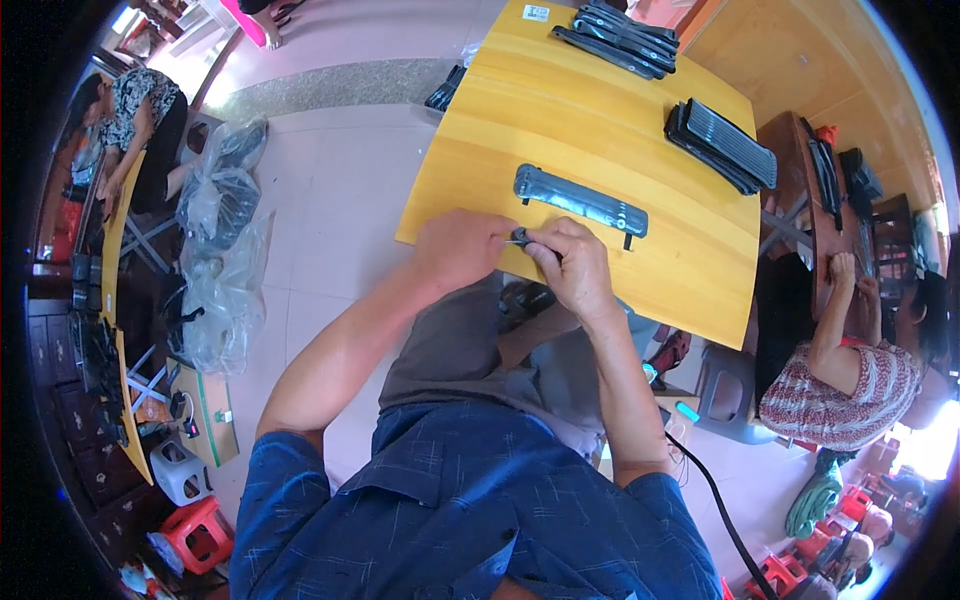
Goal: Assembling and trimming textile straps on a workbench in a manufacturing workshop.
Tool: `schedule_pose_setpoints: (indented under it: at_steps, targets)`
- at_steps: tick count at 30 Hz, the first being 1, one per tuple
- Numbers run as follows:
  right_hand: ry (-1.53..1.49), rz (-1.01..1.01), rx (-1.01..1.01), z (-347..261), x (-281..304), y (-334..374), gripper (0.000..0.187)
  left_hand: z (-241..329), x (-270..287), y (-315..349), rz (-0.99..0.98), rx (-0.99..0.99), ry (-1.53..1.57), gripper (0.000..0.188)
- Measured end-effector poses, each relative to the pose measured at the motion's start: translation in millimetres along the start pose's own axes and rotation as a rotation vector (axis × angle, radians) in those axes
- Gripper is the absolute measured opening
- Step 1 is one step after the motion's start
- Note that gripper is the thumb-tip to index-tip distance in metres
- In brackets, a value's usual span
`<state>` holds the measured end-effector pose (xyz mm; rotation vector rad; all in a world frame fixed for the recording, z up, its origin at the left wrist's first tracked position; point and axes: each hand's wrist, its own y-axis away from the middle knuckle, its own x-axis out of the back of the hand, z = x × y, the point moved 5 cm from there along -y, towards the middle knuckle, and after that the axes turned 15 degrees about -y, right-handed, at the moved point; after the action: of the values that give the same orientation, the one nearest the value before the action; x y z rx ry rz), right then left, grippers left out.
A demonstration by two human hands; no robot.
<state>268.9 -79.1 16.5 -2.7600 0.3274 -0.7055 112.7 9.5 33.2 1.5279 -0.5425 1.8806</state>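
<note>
My left hand (460, 247) and my right hand (577, 262) meet over the near edge of the yellow wooden table. Between their fingertips is a small dark piece (519, 236), pinched by my right thumb and fingers. A thin light-coloured bit shows beside it at my left fingertips; its kind is too small to tell, and my left fingers are closed around it. Just beyond my hands lies a long, flat black item with a glossy clear cover (580, 200). Short black tabs stick out from its near side.
Stacks of similar black items (620, 38) lie at the table's far end, with another black stack (720, 145) at its right edge. Clear plastic bags (222, 290) sit on the floor at left. People work at side tables left and right. A black cable (722, 510) runs at lower right.
</note>
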Motion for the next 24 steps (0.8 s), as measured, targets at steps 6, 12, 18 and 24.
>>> schedule_pose_setpoints:
  at_steps: [6,12,18,24]
  targets:
    - [-0.034,-0.001,-0.012,2,1,1,0.013,-2,-1,-1,-0.064,-0.006,-0.016,0.027]
    - [-0.038,-0.012,-0.043,1,1,0,0.012,-1,-1,2,-0.007,-0.005,-0.029,0.027]
    - [-0.074,-0.066,-0.056,3,2,0,0.011,-27,-8,-12,0.095,-0.056,0.018,0.027]
    - [-0.141,-0.042,-0.060,6,4,3,0.010,-53,-12,-14,0.094,-0.044,0.152,0.026]
